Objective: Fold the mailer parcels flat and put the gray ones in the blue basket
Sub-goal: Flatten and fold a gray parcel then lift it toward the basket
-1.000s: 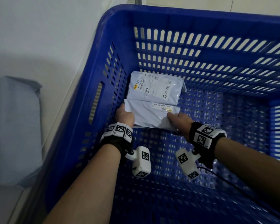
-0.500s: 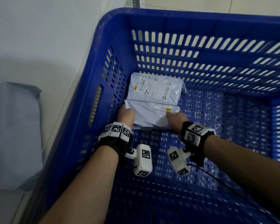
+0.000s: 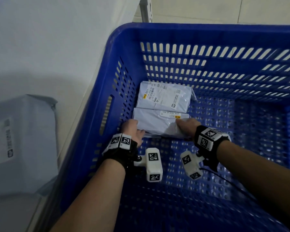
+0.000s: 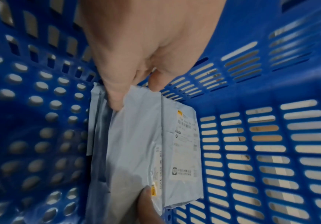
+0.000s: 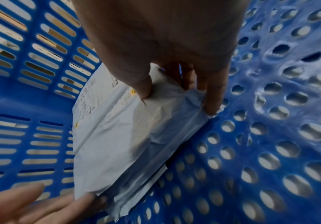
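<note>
Two gray mailers (image 3: 162,111) on blue basket (image 3: 208,34) floor; both hands' fingers (image 5: 144,89) pinching nearer one.

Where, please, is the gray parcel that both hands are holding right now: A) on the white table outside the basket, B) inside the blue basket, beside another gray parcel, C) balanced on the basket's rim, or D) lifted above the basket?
B: the held parcel lies on the blue basket floor against another gray parcel, gripped by the left hand and right hand.

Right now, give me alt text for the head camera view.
Both hands, left hand and right hand, hold a folded gray mailer on the blue basket floor, beside another gray mailer. A third parcel lies outside.
</note>
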Action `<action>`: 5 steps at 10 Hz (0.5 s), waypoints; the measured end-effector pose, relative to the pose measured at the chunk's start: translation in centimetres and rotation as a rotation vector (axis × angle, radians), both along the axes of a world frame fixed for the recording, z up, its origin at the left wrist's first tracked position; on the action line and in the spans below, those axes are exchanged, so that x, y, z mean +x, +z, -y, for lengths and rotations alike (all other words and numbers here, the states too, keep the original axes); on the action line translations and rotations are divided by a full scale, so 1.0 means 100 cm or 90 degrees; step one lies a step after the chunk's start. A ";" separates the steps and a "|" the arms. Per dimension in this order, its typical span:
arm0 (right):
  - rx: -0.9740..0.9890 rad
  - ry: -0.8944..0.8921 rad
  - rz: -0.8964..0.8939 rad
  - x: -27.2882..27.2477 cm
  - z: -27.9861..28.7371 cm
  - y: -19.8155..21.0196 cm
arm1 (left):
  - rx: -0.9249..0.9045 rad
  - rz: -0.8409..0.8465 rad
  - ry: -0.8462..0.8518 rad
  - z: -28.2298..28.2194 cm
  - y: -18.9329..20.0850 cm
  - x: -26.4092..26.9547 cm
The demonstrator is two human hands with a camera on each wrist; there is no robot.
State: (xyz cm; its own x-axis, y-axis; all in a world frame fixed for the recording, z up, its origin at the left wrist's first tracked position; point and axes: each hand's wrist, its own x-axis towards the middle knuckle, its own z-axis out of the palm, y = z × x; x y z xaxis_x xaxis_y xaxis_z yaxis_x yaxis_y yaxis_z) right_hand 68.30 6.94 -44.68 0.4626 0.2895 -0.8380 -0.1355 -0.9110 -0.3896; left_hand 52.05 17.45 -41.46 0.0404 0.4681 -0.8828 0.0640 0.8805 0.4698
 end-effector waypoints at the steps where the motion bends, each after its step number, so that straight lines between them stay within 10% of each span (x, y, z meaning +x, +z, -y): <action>1: 0.013 0.014 0.015 0.002 -0.002 0.001 | 0.024 -0.033 -0.008 -0.001 -0.002 0.007; 5: -0.051 0.062 0.062 -0.007 -0.005 0.007 | 0.122 -0.161 -0.254 -0.001 0.009 0.002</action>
